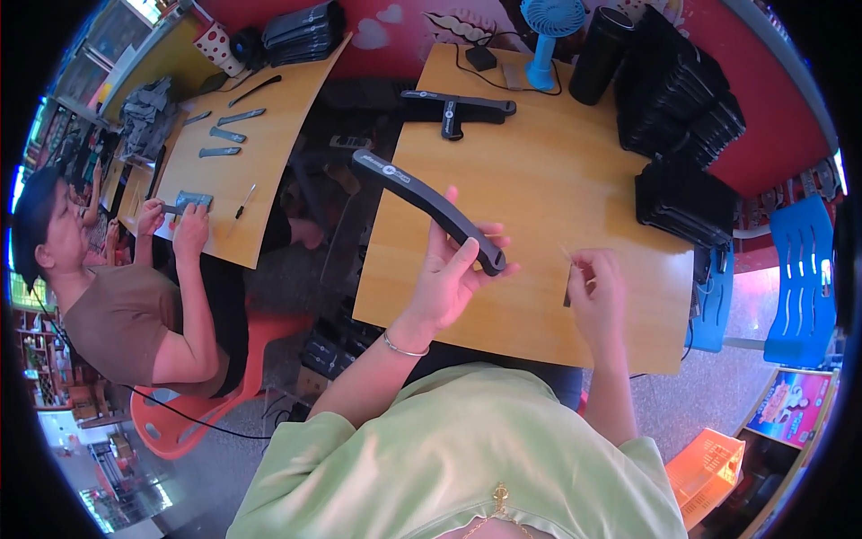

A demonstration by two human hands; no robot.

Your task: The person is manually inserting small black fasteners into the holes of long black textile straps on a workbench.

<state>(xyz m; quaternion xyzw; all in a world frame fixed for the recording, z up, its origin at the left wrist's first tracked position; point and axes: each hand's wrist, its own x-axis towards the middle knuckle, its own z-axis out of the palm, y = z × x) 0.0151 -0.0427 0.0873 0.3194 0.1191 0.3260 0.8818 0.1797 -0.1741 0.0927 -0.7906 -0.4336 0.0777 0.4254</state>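
Observation:
My left hand grips a long, curved dark grey strap near its lower end, between thumb and fingers. The strap has pale printing toward its far end and is raised above the table. To the right, my right hand is closed in a pinch around a slim tool. A dark piece of it shows below the fingers and a thin tip above; its exact kind is too small to make out. Two similar dark straps lie crossed at the table's far left corner.
On my wooden table stand a blue fan, a black cylinder and stacks of black pieces. At the left, a co-worker handles a grey piece at another table. An orange crate sits lower right.

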